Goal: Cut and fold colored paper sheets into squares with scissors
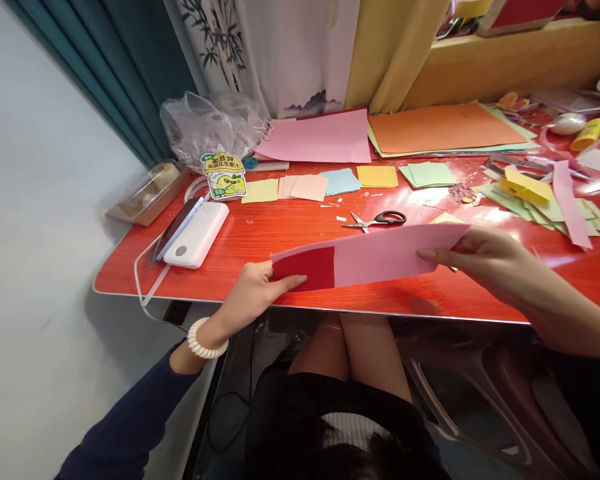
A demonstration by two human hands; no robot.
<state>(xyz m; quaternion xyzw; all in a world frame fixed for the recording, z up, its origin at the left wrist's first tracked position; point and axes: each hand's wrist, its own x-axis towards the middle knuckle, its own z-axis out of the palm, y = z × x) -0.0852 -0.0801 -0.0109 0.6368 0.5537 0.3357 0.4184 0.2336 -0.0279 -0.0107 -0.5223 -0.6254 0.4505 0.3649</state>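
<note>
One long pink paper strip (380,257) is held up by two hands over the near edge of the table. Its left end is pinched by the left hand (260,287), with the thumb laid over one dark red piece (313,268). Its right end is pinched between the thumb and fingers of the right hand (473,250). One white bumpy band (200,339) is worn on the left wrist. Just past the strip, one pair of scissors (380,219) is seen with its blades apart. Five small paper piles (377,176) are set in a row: yellow, light pink, blue, deep yellow and green. Behind them, one big pink sheet (325,137) and one stack topped with orange (445,127) are laid out. One white box-shaped thing (197,233) is placed on the left, and one yellow tube (589,133) on the far right. The shiny red table (260,233) is dotted with paper bits. The far side is lined with curtains (290,53), and a pale wall (35,200) is seen on the left.
</note>
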